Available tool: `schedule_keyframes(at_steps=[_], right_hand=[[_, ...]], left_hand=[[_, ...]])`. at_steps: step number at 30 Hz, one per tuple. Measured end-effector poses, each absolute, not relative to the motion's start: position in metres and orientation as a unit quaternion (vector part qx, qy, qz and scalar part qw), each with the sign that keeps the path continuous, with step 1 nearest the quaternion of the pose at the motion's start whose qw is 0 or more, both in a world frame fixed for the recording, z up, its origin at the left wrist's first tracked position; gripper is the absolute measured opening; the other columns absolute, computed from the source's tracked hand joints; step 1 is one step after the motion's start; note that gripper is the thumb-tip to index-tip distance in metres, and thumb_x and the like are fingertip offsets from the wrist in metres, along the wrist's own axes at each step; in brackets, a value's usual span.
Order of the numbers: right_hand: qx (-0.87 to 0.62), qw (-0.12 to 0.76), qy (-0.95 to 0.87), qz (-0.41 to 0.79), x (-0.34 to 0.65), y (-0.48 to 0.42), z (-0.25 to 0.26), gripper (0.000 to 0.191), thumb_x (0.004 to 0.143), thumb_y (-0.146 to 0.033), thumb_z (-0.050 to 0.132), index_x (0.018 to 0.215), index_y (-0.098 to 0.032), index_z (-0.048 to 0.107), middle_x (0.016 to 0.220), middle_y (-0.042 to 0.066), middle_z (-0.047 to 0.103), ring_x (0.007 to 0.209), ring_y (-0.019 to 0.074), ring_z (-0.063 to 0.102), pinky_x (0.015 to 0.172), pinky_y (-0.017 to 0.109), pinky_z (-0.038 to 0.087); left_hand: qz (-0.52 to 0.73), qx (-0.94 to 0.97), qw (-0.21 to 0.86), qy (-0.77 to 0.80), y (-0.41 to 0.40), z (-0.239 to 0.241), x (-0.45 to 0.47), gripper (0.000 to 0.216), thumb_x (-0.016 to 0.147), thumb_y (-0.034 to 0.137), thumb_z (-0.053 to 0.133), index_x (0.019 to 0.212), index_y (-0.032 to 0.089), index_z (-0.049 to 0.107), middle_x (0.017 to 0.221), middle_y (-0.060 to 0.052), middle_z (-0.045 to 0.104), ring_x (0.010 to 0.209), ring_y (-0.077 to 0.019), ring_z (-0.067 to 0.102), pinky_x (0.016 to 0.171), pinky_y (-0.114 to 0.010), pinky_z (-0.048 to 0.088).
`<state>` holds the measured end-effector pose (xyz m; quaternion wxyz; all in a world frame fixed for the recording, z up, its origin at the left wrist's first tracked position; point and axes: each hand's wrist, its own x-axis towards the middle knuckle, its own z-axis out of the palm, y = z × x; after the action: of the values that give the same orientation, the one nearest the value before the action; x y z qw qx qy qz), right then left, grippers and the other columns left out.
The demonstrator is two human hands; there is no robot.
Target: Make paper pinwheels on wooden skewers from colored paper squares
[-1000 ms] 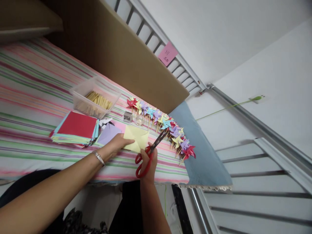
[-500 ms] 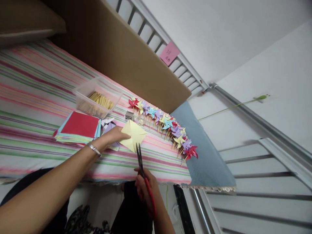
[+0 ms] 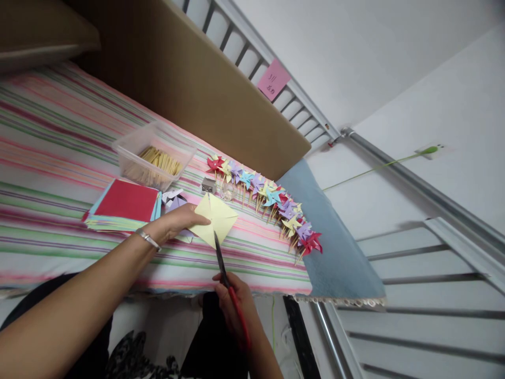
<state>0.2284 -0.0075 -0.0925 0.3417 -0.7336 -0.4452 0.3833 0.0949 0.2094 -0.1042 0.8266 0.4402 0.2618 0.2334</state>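
My left hand (image 3: 185,218) pinches a square of pale yellow paper (image 3: 221,217) at its left corner, thumb on top. Slits run inward from the paper's corners. In my right hand (image 3: 236,297) is a pair of scissors (image 3: 220,259) with red handles and dark blades. The blades lie closed together at the paper's lower corner, their tips pointing toward its middle. Beneath and behind my left hand lie cut purple and white paper pieces (image 3: 174,201). A stack of coloured paper squares (image 3: 127,202), red on top, sits left of that hand.
A clear plastic box (image 3: 123,150) of short wooden sticks (image 3: 161,160) stands behind the stack. Paper pinwheels on sticks (image 3: 272,197) form a curved row at right. A small grey box (image 3: 208,185) and a clear container (image 3: 226,192) stand behind the yellow paper. A brown board (image 3: 205,89) borders the striped cloth (image 3: 59,158).
The scissors have moved up and left onto the paper, and their blades have gone from slightly apart to closed. My left hand keeps hold of the yellow paper.
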Motion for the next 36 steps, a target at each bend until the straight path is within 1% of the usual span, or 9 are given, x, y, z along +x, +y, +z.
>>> schedule_keyframes(at_steps=[5,11,17,23,26,29,31,33,36], right_hand=[[-0.745,0.316,-0.447,0.382,0.226,-0.003,-0.088,0.033,0.078,-0.044,0.058,0.093,-0.016,0.063,0.054,-0.004,0.045,0.047,0.0094,0.041,0.044,0.020,0.032],[-0.750,0.324,-0.440,0.372,0.223,0.001,-0.086,0.029,0.077,-0.042,0.060,0.092,-0.018,0.063,0.056,-0.004,0.044,0.048,0.0104,0.041,0.044,0.021,0.032],[-0.756,0.315,-0.447,0.360,0.221,0.003,-0.084,0.027,0.077,-0.041,0.060,0.090,-0.018,0.063,0.058,-0.003,0.047,0.049,0.0110,0.042,0.046,0.022,0.033],[-0.757,0.306,-0.463,0.345,0.219,0.003,-0.082,0.025,0.078,-0.040,0.059,0.087,-0.017,0.063,0.058,-0.004,0.043,0.051,0.0105,0.038,0.048,0.022,0.030],[-0.757,0.304,-0.477,0.329,0.218,0.003,-0.083,0.024,0.079,-0.040,0.059,0.086,-0.017,0.063,0.058,-0.004,0.045,0.052,0.0108,0.040,0.050,0.022,0.031],[-0.766,0.275,-0.488,0.315,0.220,0.003,-0.084,0.023,0.081,-0.039,0.058,0.089,-0.019,0.063,0.058,-0.004,0.046,0.052,0.0114,0.042,0.050,0.022,0.032],[-0.770,0.244,-0.502,0.310,0.223,0.000,-0.086,0.022,0.081,-0.035,0.057,0.095,-0.020,0.062,0.057,-0.004,0.048,0.051,0.0117,0.043,0.050,0.023,0.033],[-0.761,0.218,-0.527,0.311,0.229,-0.008,-0.089,0.023,0.080,-0.026,0.054,0.102,-0.021,0.061,0.058,-0.004,0.051,0.050,0.0121,0.046,0.051,0.023,0.036],[-0.732,0.211,-0.551,0.341,0.240,-0.024,-0.093,0.036,0.075,-0.013,0.050,0.109,-0.022,0.057,0.064,-0.003,0.059,0.055,0.0135,0.055,0.056,0.024,0.043]], left_hand=[[0.232,0.446,0.824,0.260,0.209,-0.104,0.094,0.031,0.053,0.021,0.075,0.082,0.011,0.072,0.078,-0.007,0.073,0.068,-0.0202,0.065,0.066,-0.029,0.047],[0.232,0.450,0.822,0.260,0.209,-0.103,0.093,0.031,0.054,0.021,0.075,0.083,0.011,0.072,0.080,-0.009,0.074,0.068,-0.0206,0.066,0.065,-0.029,0.047],[0.234,0.446,0.826,0.252,0.208,-0.100,0.091,0.036,0.053,0.020,0.075,0.088,0.010,0.072,0.084,-0.010,0.074,0.071,-0.0219,0.067,0.066,-0.029,0.047],[0.234,0.445,0.827,0.251,0.207,-0.098,0.091,0.036,0.053,0.020,0.075,0.087,0.011,0.072,0.086,-0.010,0.074,0.074,-0.0233,0.067,0.068,-0.030,0.048],[0.234,0.447,0.825,0.253,0.207,-0.097,0.091,0.036,0.053,0.021,0.074,0.087,0.011,0.071,0.085,-0.010,0.074,0.074,-0.0236,0.067,0.068,-0.031,0.048],[0.235,0.453,0.818,0.263,0.207,-0.095,0.091,0.040,0.052,0.021,0.074,0.091,0.011,0.071,0.086,-0.010,0.074,0.077,-0.0250,0.067,0.071,-0.032,0.049],[0.244,0.461,0.806,0.280,0.208,-0.095,0.090,0.039,0.051,0.021,0.074,0.089,0.012,0.071,0.085,-0.009,0.074,0.077,-0.0253,0.067,0.071,-0.033,0.048],[0.258,0.467,0.791,0.298,0.211,-0.095,0.088,0.035,0.050,0.021,0.074,0.083,0.012,0.072,0.080,-0.008,0.074,0.074,-0.0246,0.066,0.069,-0.032,0.047],[0.265,0.476,0.781,0.305,0.217,-0.097,0.085,0.028,0.049,0.021,0.073,0.076,0.014,0.072,0.071,-0.005,0.072,0.066,-0.0229,0.064,0.062,-0.030,0.046]])
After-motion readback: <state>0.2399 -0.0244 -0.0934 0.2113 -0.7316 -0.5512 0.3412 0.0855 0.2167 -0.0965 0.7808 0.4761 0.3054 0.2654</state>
